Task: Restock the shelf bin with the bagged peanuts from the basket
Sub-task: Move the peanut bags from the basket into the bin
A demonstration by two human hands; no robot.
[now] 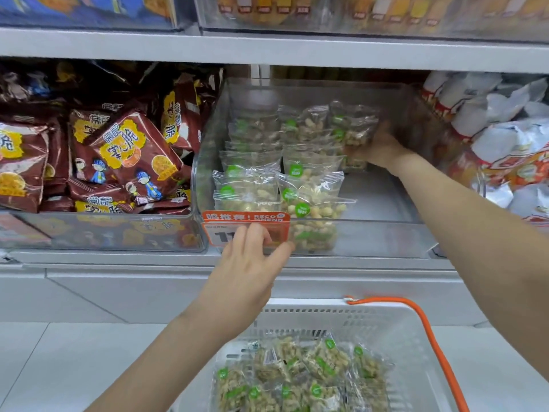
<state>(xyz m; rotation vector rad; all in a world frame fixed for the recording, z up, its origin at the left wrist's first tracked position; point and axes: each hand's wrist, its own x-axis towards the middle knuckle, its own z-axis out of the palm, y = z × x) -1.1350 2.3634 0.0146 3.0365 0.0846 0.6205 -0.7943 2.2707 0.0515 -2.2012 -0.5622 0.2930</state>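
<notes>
Right hand gripping bagged peanuts deep inside clear shelf bin (fingers partly hidden), left hand spread, fingertips on bin front, basket below, cut off by frame.

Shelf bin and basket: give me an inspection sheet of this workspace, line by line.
Surface: grey shelf, pale floor below.
Job's things: clear bin holds rows of peanut bags on its left, right side bare; white basket with orange handle holds more bags.
Clutter: orange price tag on bin front.
Grippers: right hand grips bags at the bin's rear; left hand touches the bin front, fingers straight.
Cables: nothing seen.
Surroundings: brown snack bags left, white-orange packs right.
</notes>
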